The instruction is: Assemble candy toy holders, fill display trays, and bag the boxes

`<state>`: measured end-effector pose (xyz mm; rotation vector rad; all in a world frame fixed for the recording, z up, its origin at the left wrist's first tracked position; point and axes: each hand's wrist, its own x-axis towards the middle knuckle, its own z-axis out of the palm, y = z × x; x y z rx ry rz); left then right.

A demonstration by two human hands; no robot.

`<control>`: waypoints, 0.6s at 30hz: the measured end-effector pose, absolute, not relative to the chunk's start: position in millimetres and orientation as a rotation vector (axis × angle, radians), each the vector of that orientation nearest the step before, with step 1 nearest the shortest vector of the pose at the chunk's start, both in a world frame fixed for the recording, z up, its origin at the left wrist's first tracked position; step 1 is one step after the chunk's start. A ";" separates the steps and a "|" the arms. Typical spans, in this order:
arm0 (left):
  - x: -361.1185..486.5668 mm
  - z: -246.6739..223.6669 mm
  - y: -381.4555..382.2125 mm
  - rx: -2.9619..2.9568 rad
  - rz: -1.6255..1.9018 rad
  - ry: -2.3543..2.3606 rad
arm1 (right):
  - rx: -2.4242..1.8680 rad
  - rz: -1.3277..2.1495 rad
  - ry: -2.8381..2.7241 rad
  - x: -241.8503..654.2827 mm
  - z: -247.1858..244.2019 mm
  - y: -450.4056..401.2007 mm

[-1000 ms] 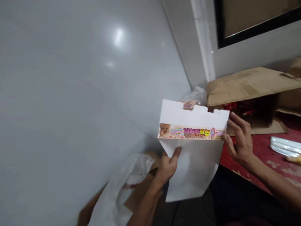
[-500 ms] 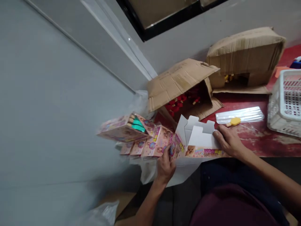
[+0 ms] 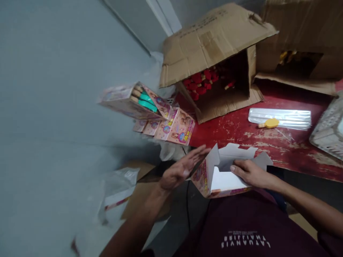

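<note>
An open printed carton [image 3: 227, 180], white inside with its flaps up, is held close to my body at the table's front edge. My right hand [image 3: 250, 173] grips its near wall, thumb outside the fold and fingers reaching inside. Beside the carton's left flap, my left hand [image 3: 180, 169] is flat with its fingers stretched out; whether it touches the flap I cannot tell. Left of the table corner stand several pink printed cartons [image 3: 177, 125]. On top of them lies another carton [image 3: 134, 101] with teal items and wooden-looking ends showing.
A torn cardboard box [image 3: 214, 46] holds red pieces [image 3: 198, 84] on the red table [image 3: 227, 130]. Another cardboard box [image 3: 302, 32] shows yellow pieces inside. A yellow piece [image 3: 272, 123] lies on a clear plastic packet [image 3: 297, 117]. A white basket [image 3: 329, 125] stands at right.
The open carton has come off the table toward my body. My left hand has let go of its side and opened flat. My right hand has shifted onto the near wall. The view has tilted down.
</note>
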<state>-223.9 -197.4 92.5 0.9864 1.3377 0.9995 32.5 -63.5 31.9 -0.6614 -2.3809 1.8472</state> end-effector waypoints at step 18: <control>-178.2 109.6 -178.6 0.950 0.570 2.030 | -0.677 0.891 -1.975 56.0 10.8 -94.9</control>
